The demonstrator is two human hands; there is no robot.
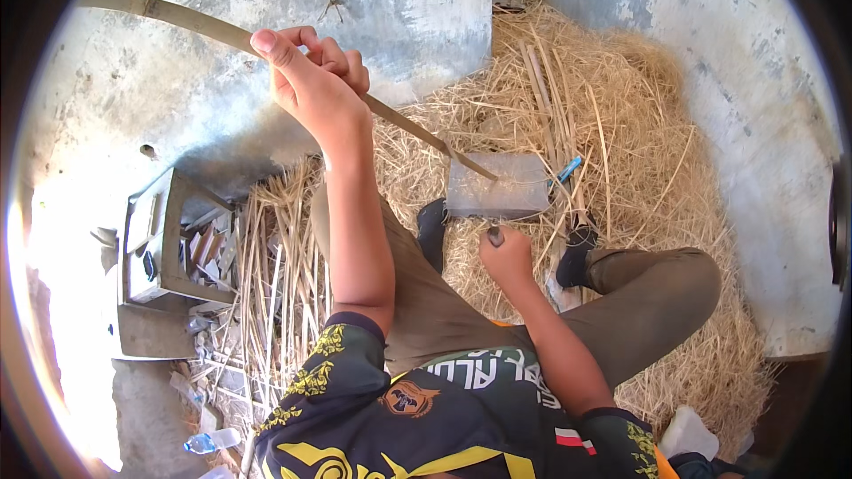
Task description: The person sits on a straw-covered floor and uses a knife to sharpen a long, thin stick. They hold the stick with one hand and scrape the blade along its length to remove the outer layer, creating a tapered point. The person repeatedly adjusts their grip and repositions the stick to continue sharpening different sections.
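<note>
My left hand is raised at the upper left, its fingers closed around a long, flat bamboo strip. The strip runs from the far left wall down to a grey block, where its lower end lies over the block's top. In front of the block, my right hand is a fist around a dark-ended tool. Most of that tool is hidden, so its exact kind does not show. A small blue object lies against the block's right side.
Straw-like shavings cover the floor around my feet. Several split strips lie at my left, beside a wooden frame box filled with scraps. A plastic bottle lies lower left. Weathered walls stand behind and to the right.
</note>
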